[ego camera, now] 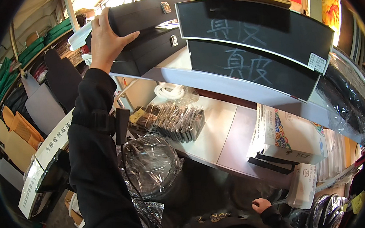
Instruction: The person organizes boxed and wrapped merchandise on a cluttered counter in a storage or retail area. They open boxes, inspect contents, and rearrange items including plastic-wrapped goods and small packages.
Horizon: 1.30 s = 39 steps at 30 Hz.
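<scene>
My left hand (106,40) is raised at the upper left, fingers spread over the left end of a black case with a metal latch (144,15). The thumb lies across the case's near side. A second black latched case (155,47) sits beneath it on the upper shelf. Beside them are two stacked black boxes with chalk-like writing, an upper one (259,29) and a lower one (249,68). Low in the view, my right hand (261,205) hangs with its fingers curled, near a white plastic packet (303,185); whether it holds anything is not visible.
Wrapped flat packs (179,120) and a coiled white tube (169,91) lie on the lower shelf (224,127). A plastic-wrapped round item (151,167) stands below it. White printed boxes (293,134) are at the right. Seat-shaped samples (45,104) hang at the left.
</scene>
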{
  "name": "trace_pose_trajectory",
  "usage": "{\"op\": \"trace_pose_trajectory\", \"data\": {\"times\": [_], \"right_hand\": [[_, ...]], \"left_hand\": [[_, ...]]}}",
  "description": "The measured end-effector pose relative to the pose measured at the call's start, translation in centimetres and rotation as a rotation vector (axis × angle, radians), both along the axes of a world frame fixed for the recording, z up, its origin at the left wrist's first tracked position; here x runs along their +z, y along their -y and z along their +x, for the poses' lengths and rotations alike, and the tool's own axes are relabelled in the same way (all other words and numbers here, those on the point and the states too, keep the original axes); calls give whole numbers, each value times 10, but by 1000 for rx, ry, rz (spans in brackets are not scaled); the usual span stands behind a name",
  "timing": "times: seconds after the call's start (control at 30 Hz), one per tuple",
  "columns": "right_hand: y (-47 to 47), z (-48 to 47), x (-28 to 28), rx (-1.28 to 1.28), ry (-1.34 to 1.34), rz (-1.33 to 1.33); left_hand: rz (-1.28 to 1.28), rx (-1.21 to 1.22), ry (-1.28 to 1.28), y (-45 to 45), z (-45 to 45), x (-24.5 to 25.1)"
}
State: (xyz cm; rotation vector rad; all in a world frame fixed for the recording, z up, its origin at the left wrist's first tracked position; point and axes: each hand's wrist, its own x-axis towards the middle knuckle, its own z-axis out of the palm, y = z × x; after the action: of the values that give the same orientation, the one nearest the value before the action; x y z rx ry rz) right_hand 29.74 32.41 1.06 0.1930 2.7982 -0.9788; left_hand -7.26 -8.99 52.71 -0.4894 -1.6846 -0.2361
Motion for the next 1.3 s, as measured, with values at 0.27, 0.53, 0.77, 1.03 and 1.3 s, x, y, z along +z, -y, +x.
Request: {"op": "trace_pose_trajectory", "data": {"times": [0.27, 0.53, 0.77, 1.03, 1.3], "right_hand": [[42, -5, 2, 59, -29, -15], [65, -30, 17, 38, -19, -34], [67, -10, -19, 94, 91, -24], [94, -85, 111, 163, -385, -26], [223, -235, 423, 482, -1340, 352]], "left_hand": [[-84, -13, -15, -16, 4, -32], [-160, -61, -52, -11, 7, -28], [-181, -148, -62, -6, 3, -30], [-120, -350, -7, 4, -4, -32], [773, -368, 293, 61, -67, -57]]}}
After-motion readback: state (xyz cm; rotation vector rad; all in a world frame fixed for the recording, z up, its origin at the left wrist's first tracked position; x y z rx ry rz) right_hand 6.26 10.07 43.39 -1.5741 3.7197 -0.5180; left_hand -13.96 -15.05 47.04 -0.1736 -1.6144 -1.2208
